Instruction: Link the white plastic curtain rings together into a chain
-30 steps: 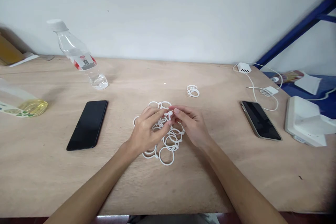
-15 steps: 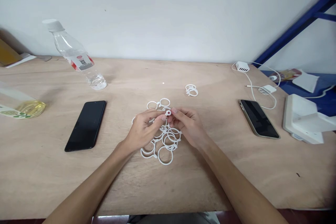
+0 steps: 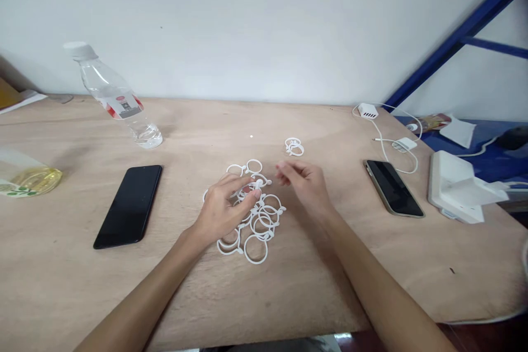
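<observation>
My left hand [image 3: 226, 206] pinches a white curtain ring [image 3: 258, 183] between thumb and fingertips; its small rounded end shows and the rest is hidden by the fingers. Beneath and around this hand lies a loose pile of white curtain rings [image 3: 256, 248], several overlapping, each with a small tab. Just right of the pile my right hand [image 3: 303, 181] is raised over the table, apart from the left. Its fingers are curled with thumb and forefinger together; whether anything tiny is between them cannot be seen. Beyond it a small group of curtain rings [image 3: 295, 148] rests on the table.
A black phone [image 3: 128, 206] lies left on the wooden table [image 3: 198, 308], behind it a tilted-looking water bottle [image 3: 119, 102] and an oil bottle [image 3: 31, 179]. On the right are another phone [image 3: 394, 188], a white power strip [image 3: 456, 187] and a charger with cable [image 3: 368, 110].
My right hand has come away from the ring and moved right, while my left hand keeps its pinch on it. The whole view has shifted slightly.
</observation>
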Available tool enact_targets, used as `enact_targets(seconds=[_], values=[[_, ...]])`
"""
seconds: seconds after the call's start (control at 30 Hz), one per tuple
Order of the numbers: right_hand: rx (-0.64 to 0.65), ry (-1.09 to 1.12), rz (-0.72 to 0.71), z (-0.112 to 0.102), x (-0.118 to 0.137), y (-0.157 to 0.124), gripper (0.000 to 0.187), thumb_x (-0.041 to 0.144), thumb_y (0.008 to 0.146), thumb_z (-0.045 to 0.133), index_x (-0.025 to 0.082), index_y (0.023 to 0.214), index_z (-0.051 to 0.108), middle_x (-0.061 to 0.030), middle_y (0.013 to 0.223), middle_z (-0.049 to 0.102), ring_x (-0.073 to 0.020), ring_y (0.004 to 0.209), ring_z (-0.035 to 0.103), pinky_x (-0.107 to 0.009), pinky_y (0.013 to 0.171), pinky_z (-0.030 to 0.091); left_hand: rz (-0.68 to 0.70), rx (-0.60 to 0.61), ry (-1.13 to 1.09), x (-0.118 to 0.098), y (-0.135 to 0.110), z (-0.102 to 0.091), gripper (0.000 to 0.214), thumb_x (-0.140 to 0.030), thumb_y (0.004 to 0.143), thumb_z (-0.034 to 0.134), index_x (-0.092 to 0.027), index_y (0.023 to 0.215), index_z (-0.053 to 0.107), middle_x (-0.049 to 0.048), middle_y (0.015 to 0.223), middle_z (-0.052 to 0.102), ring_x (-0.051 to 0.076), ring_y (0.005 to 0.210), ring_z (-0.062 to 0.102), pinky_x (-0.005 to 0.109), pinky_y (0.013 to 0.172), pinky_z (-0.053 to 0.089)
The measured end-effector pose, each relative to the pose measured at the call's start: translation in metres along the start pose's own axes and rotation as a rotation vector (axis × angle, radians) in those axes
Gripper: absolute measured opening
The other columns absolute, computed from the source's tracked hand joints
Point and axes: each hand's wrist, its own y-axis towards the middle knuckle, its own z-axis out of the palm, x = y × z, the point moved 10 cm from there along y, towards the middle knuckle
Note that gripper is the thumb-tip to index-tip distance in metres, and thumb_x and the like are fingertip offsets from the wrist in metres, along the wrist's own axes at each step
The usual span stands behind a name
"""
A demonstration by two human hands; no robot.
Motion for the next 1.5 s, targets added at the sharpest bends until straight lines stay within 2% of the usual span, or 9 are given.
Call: enact_targets(seconds=[0.1, 0.23, 0.4, 0.53, 0.7, 0.83, 0.97, 1.1, 1.5], values=[[-0.202, -0.455, -0.052, -0.045, -0.006, 0.025, 0.03, 0.036, 0.077, 0.061, 0.017, 0.098, 0.071, -0.0042, 0.074, 0.07, -0.019, 0.069, 0.061, -0.033, 0.072, 0.047, 0.092, -0.056, 0.158, -0.003, -0.002, -0.003, 0.029, -0.034, 0.084, 0.062, -0.02, 0.108, 0.069, 0.0072, 0.092, 0.068, 0.023, 0.09, 0.059, 0.037, 0.083, 0.047], [-0.069, -0.798, -0.105, -0.042, -0.021, 0.047, 0.036, 0.033, 0.081, 0.055, 0.022, 0.113, 0.066, -0.0044, 0.079, 0.069, -0.0206, 0.074, 0.061, -0.034, 0.075, 0.044, 0.178, -0.013, 0.287, -0.007, -0.005, 0.005, 0.033, -0.031, 0.083, 0.062, -0.021, 0.115, 0.066, 0.0085, 0.098, 0.065, 0.025, 0.098, 0.054, 0.043, 0.088, 0.045], [-0.077, -0.88, -0.186, -0.034, -0.022, 0.045, 0.026, 0.032, 0.085, 0.049, 0.02, 0.097, 0.069, -0.0067, 0.084, 0.067, -0.0209, 0.076, 0.059, -0.034, 0.074, 0.042, 0.154, 0.02, 0.338, -0.006, -0.007, 0.008, 0.038, -0.033, 0.082, 0.064, -0.022, 0.118, 0.064, 0.0092, 0.11, 0.063, 0.028, 0.104, 0.05, 0.047, 0.09, 0.043], [-0.14, -0.734, -0.24, -0.046, -0.01, 0.038, 0.024, 0.033, 0.084, 0.05, 0.017, 0.088, 0.067, -0.006, 0.078, 0.064, -0.0189, 0.071, 0.056, -0.033, 0.072, 0.042, 0.158, -0.001, 0.321, -0.007, -0.006, 0.006, 0.035, -0.035, 0.084, 0.062, -0.021, 0.116, 0.065, 0.0095, 0.114, 0.063, 0.027, 0.104, 0.05, 0.046, 0.091, 0.043], [-0.27, -0.116, 0.002, -0.076, -0.02, 0.026, 0.025, 0.042, 0.073, 0.064, 0.018, 0.078, 0.062, -0.0014, 0.07, 0.061, -0.014, 0.06, 0.05, -0.029, 0.058, 0.038, 0.181, -0.031, 0.283, -0.011, -0.006, 0.003, 0.03, -0.033, 0.088, 0.058, -0.019, 0.113, 0.066, 0.0097, 0.113, 0.064, 0.026, 0.104, 0.051, 0.045, 0.09, 0.043], [-0.093, 0.463, 0.193, -0.03, -0.023, 0.004, 0.025, 0.038, 0.065, 0.076, 0.018, 0.071, 0.061, 0.0013, 0.067, 0.058, -0.0103, 0.058, 0.05, -0.024, 0.052, 0.037, 0.184, -0.039, 0.235, -0.013, -0.007, 0.004, 0.032, -0.035, 0.088, 0.059, -0.016, 0.113, 0.065, 0.01, 0.11, 0.067, 0.025, 0.105, 0.054, 0.044, 0.092, 0.042], [0.192, 0.721, 0.297, 0.044, -0.006, -0.027, 0.021, 0.035, 0.07, 0.076, 0.018, 0.069, 0.065, 0.0005, 0.068, 0.062, -0.0107, 0.064, 0.056, -0.024, 0.06, 0.046, 0.118, -0.025, 0.089, -0.009, -0.007, 0.005, 0.047, -0.041, 0.083, 0.065, -0.017, 0.122, 0.06, 0.0089, 0.106, 0.069, 0.024, 0.1, 0.059, 0.041, 0.091, 0.044], [0.237, 0.787, 0.281, 0.069, 0.002, -0.039, 0.017, 0.034, 0.072, 0.076, 0.019, 0.071, 0.068, -0.0002, 0.073, 0.066, -0.0109, 0.068, 0.057, -0.023, 0.063, 0.047, 0.023, -0.022, -0.086, -0.002, -0.005, 0.004, 0.033, -0.037, 0.085, 0.063, -0.019, 0.112, 0.066, 0.0056, 0.097, 0.07, 0.02, 0.089, 0.062, 0.034, 0.081, 0.048], [0.161, 0.654, 0.183, 0.05, 0.003, -0.032, 0.022, 0.04, 0.074, 0.073, 0.019, 0.07, 0.072, -0.0011, 0.068, 0.064, -0.0112, 0.062, 0.053, -0.026, 0.06, 0.044, 0.042, 0.019, -0.173, -0.009, -0.005, 0.006, 0.034, -0.036, 0.089, 0.058, -0.016, 0.116, 0.068, 0.0088, 0.103, 0.072, 0.021, 0.088, 0.062, 0.034, 0.079, 0.049]])
